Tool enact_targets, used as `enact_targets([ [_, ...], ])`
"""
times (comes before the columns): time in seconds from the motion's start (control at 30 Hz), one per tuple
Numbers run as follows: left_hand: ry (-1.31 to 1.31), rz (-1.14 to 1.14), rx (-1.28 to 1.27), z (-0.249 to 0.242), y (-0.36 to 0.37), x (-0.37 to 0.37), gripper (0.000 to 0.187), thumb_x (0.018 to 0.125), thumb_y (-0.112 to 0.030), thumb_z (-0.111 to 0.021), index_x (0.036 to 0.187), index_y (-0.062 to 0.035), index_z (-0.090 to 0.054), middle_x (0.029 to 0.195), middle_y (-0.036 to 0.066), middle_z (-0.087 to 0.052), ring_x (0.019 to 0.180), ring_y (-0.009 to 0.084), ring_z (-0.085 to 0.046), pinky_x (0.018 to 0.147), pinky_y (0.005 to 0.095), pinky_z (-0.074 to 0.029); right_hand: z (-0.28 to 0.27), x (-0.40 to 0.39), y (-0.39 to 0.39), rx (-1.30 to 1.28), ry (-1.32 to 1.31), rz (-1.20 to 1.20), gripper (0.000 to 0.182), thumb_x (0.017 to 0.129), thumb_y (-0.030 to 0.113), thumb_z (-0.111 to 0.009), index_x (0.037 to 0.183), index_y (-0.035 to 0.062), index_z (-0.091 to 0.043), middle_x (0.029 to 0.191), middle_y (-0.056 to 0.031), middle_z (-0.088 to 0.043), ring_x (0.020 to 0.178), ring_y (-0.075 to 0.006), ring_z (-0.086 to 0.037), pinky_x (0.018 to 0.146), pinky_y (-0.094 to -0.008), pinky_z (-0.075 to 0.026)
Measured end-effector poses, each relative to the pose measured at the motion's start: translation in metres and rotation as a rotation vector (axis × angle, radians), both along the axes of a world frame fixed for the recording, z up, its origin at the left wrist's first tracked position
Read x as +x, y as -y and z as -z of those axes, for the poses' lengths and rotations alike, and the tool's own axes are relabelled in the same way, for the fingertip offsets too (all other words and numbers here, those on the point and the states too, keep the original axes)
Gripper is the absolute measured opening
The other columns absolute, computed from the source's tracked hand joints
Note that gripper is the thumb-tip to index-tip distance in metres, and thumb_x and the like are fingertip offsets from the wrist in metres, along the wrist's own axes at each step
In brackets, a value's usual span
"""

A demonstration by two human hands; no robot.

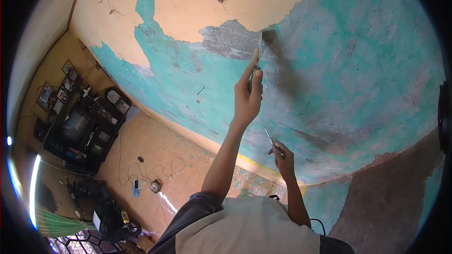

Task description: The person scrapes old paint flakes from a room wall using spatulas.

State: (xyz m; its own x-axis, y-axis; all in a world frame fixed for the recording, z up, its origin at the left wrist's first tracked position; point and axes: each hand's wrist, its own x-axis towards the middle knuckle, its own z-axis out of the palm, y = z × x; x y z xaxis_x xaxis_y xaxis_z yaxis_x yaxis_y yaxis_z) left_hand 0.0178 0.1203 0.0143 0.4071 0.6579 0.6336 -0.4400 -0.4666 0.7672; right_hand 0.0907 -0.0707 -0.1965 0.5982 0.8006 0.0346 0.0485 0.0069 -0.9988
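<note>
My left hand [248,96] is raised to the wall, its fingers wrapped round the handle of a paint scraper [260,44]. The scraper's blade, seen nearly edge-on, is at the ragged border where the cream paint [188,4] meets a bare grey patch [230,41]. Lower and to the right, my right hand [285,161] grips a thin-bladed hand tool [268,134], its narrow metal blade pointing up and left. Around both hands the wall [339,80] shows worn turquoise paint with pale scraped areas.
Paint flakes [249,183] lie on the floor along the wall's foot. Cables and a small round object [156,186] are on the floor to the left. A dark cabinet with a television [77,126] stands at far left, with a motorcycle [110,216] below it.
</note>
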Motion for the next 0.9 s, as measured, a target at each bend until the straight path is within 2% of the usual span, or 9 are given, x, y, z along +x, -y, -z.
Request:
enact_targets([
  [0.17, -0.021, -0.064, 0.078, 0.003, -0.004, 0.004, 0.054, 0.114, -0.031, -0.046, 0.164, -0.0109, -0.038, 0.066, -0.009, -0.034, 0.056, 0.0012, -0.031, 0.047, 0.0216, -0.030, -0.002, 0.001, 0.000, 0.026, -0.011, 0.001, 0.040, 0.107, 0.013, -0.058, 0.146, 0.0050, -0.061, 0.089, -0.0049, -0.073, 0.049, -0.0016, -0.039, 0.044, -0.0204, -0.033],
  [0.23, -0.044, -0.023, -0.011, -0.002, 0.000, -0.003, 0.052, 0.114, -0.027, -0.049, 0.162, -0.0091, -0.041, 0.077, -0.006, -0.042, 0.067, 0.0037, -0.036, 0.060, 0.0214, -0.034, -0.007, 0.001, 0.002, -0.035, -0.011, -0.005, 0.041, 0.106, 0.014, -0.060, 0.146, 0.0079, -0.062, 0.089, -0.0014, -0.072, 0.058, -0.0010, -0.042, 0.052, -0.0208, -0.037],
  [0.47, -0.073, -0.038, 0.034, -0.005, -0.006, -0.007, 0.051, 0.113, -0.025, -0.050, 0.162, -0.0085, -0.043, 0.077, -0.004, -0.046, 0.067, 0.0038, -0.037, 0.059, 0.0220, -0.036, -0.010, -0.016, 0.008, -0.037, -0.026, -0.022, 0.041, 0.106, 0.017, -0.061, 0.146, 0.0068, -0.062, 0.089, -0.0008, -0.073, 0.058, -0.0017, -0.042, 0.053, -0.0214, -0.037],
  [0.53, -0.061, -0.097, 0.142, -0.002, -0.013, -0.005, 0.051, 0.113, -0.025, -0.050, 0.161, -0.0085, -0.044, 0.075, -0.002, -0.047, 0.065, 0.0047, -0.039, 0.059, 0.0231, -0.037, -0.001, -0.020, 0.009, -0.016, -0.015, -0.020, 0.040, 0.106, 0.016, -0.060, 0.146, 0.0064, -0.062, 0.090, -0.0020, -0.073, 0.054, -0.0017, -0.041, 0.049, -0.0211, -0.035],
  [0.57, -0.063, -0.095, 0.137, 0.002, -0.011, -0.004, 0.051, 0.113, -0.025, -0.050, 0.161, -0.0085, -0.044, 0.075, -0.002, -0.047, 0.065, 0.0047, -0.039, 0.059, 0.0231, -0.037, 0.003, -0.021, 0.012, 0.005, -0.001, -0.021, 0.040, 0.107, 0.015, -0.059, 0.146, 0.0060, -0.062, 0.090, -0.0031, -0.072, 0.049, -0.0016, -0.039, 0.045, -0.0208, -0.033],
  [0.63, -0.077, -0.056, 0.044, 0.000, -0.004, -0.005, 0.052, 0.113, -0.025, -0.049, 0.162, -0.0084, -0.043, 0.079, 0.001, -0.050, 0.069, 0.0058, -0.043, 0.063, 0.0233, -0.040, 0.000, -0.024, 0.017, -0.025, -0.021, -0.024, 0.041, 0.107, 0.016, -0.060, 0.146, 0.0064, -0.062, 0.090, -0.0015, -0.073, 0.054, -0.0014, -0.040, 0.049, -0.0209, -0.035],
  [0.77, -0.046, -0.061, 0.074, 0.035, 0.023, -0.016, 0.055, 0.115, -0.027, -0.046, 0.165, -0.0086, -0.035, 0.075, -0.007, -0.038, 0.064, 0.0027, -0.036, 0.054, 0.0213, -0.031, -0.007, -0.027, 0.026, -0.015, -0.075, 0.032, 0.041, 0.107, 0.017, -0.059, 0.147, 0.0072, -0.062, 0.093, -0.0001, -0.073, 0.058, -0.0004, -0.040, 0.052, -0.0202, -0.035],
  [0.83, -0.132, -0.018, -0.117, 0.072, 0.041, -0.034, 0.056, 0.113, -0.019, -0.047, 0.166, -0.0088, -0.032, 0.088, 0.003, -0.053, 0.078, 0.0085, -0.047, 0.073, 0.0238, -0.044, -0.002, -0.021, 0.028, 0.015, -0.043, 0.071, 0.042, 0.108, 0.017, -0.058, 0.149, 0.0077, -0.060, 0.095, -0.0002, -0.072, 0.058, -0.0001, -0.040, 0.051, -0.0199, -0.034],
  [0.9, -0.179, -0.029, -0.149, 0.106, 0.063, -0.045, 0.054, 0.113, -0.017, -0.047, 0.164, -0.0080, -0.033, 0.089, 0.005, -0.055, 0.078, 0.0112, -0.049, 0.074, 0.0262, -0.045, -0.002, -0.025, 0.036, 0.022, -0.031, 0.112, 0.043, 0.108, 0.016, -0.057, 0.151, 0.0082, -0.058, 0.096, -0.0003, -0.072, 0.058, 0.0002, -0.039, 0.051, -0.0196, -0.034],
])
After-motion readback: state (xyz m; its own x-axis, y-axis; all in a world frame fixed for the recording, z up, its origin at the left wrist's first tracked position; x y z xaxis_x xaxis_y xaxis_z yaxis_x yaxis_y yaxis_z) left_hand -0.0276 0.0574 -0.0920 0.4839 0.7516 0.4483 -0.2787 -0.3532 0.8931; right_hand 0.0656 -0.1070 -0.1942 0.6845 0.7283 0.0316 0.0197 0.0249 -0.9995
